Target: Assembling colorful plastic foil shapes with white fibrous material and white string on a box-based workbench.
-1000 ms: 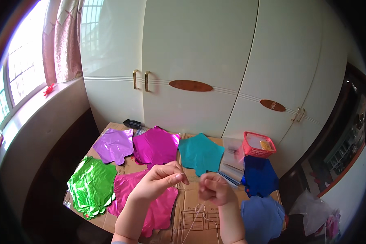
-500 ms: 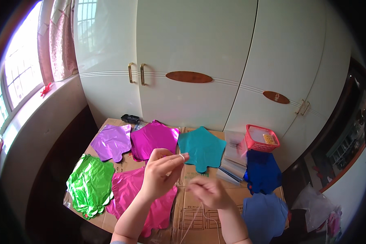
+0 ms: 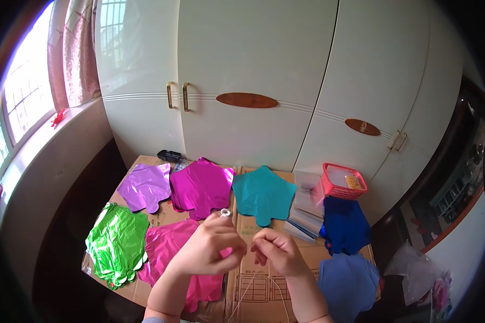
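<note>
Both hands sit close together over the near middle of the bench [image 3: 145,293], a surface covered in flattened brown cardboard. Left hand [image 3: 207,248] curled tight, grip pinched narrow on a small white ring-like piece [image 3: 225,212] poking up above the knuckles. Right hand [image 3: 276,252] also curled, fingertips pinched on thin white string [image 3: 248,290], which trails down toward the near edge. The two hands nearly touch; cannot tell if the string reaches the left hand.

Foil star-shaped balloons lie flat around them. Green balloon [image 3: 115,245] at the left edge. Pink balloon [image 3: 170,245] just beside it, partly under the left forearm. Light purple balloon [image 3: 144,185] and magenta balloon [image 3: 200,187] toward the far left side, touching. Teal balloon [image 3: 262,194] at the far middle. Dark blue balloon [image 3: 344,225] at the right side, lighter blue balloon [image 3: 346,280] at the near right corner.

Stack of clear flat packets [image 3: 307,207] between teal and dark blue. Red plastic basket [image 3: 344,182] at the far right corner. Small black object [image 3: 168,155] at the far left edge. White cupboard doors [image 3: 253,64] behind the bench.
</note>
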`<control>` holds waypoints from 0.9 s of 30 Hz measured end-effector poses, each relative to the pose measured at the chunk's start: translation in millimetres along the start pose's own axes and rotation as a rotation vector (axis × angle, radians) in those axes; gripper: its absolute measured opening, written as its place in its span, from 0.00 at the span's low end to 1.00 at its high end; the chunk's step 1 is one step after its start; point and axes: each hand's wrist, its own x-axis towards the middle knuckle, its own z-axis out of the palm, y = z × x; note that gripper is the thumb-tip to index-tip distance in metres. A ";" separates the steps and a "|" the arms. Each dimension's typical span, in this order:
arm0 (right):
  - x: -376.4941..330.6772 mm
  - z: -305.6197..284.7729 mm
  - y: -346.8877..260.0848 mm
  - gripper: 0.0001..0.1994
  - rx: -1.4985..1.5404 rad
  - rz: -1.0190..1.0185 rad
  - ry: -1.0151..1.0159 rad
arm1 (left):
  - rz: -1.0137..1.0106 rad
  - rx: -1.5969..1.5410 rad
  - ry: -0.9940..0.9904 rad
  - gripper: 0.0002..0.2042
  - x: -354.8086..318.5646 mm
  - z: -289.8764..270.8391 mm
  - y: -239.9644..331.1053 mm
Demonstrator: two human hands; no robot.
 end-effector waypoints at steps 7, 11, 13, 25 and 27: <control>-2.1 29.3 11.7 0.10 0.209 0.065 -0.112 | -0.118 -0.519 0.387 0.05 -3.4 12.3 8.4; -8.6 17.8 6.7 0.10 0.029 0.095 -0.221 | -0.035 0.111 0.057 0.04 -18.7 -6.2 12.2; -10.1 21.9 3.8 0.09 -0.037 0.110 -0.280 | -0.136 -0.114 -0.077 0.04 -35.3 -23.8 15.5; -81.0 70.3 14.1 0.09 -0.120 0.212 -0.552 | -0.261 -0.207 -0.183 0.02 -156.5 -10.9 44.5; -92.5 75.9 28.8 0.08 -0.136 0.196 -0.491 | -0.210 -0.809 -0.058 0.05 -170.8 -4.5 63.9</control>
